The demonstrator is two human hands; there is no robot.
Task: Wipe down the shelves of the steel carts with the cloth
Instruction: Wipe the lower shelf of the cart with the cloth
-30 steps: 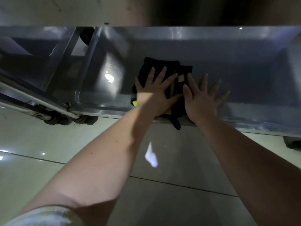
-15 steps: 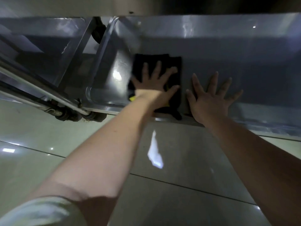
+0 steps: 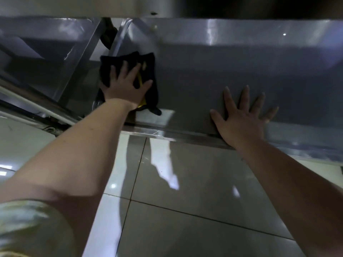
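Two grips are in view, both bare hands: the left grip (image 3: 124,88) and the right grip (image 3: 241,119). There is one black cloth (image 3: 149,78), at the left end of one shelf (image 3: 194,75). Two steel carts show: the near cart (image 3: 241,30) and a second cart (image 3: 46,52) past its left edge. One sleeve (image 3: 27,229) shows.

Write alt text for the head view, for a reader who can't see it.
A person's left hand presses a black cloth flat at the left end of a steel cart shelf, while the right hand rests spread on bare steel.
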